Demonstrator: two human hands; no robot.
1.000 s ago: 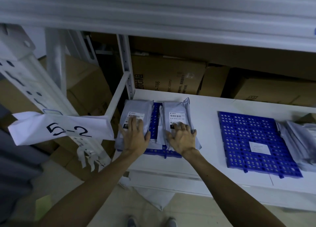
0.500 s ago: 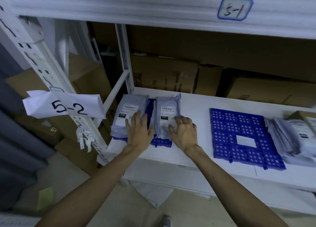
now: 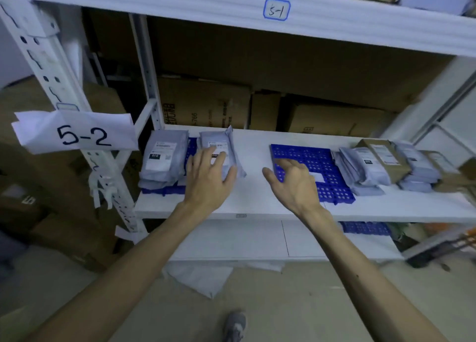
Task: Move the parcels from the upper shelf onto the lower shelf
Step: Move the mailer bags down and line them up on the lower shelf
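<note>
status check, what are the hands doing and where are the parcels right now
Left hand flat on the second parcel stack from the left. Right hand open, empty, over the middle blue mat. Nothing in the way of either hand.

"5-2" – paper tag (image 3: 74, 133), "5-1" – upper shelf edge (image 3: 277, 9), "010" – left parcel (image 3: 164, 158)

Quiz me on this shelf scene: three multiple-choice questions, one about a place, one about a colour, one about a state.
1. The left hand rests on: A a cardboard box; B a grey parcel; C the floor.
2. The perforated mat is: A red; B green; C blue.
3. The right hand is: A open and empty; B gripping a parcel; C out of view.
Answers: B, its fingers lie on top of it; C, blue grid shows beside the hand; A, fingers spread, holding nothing.
</note>
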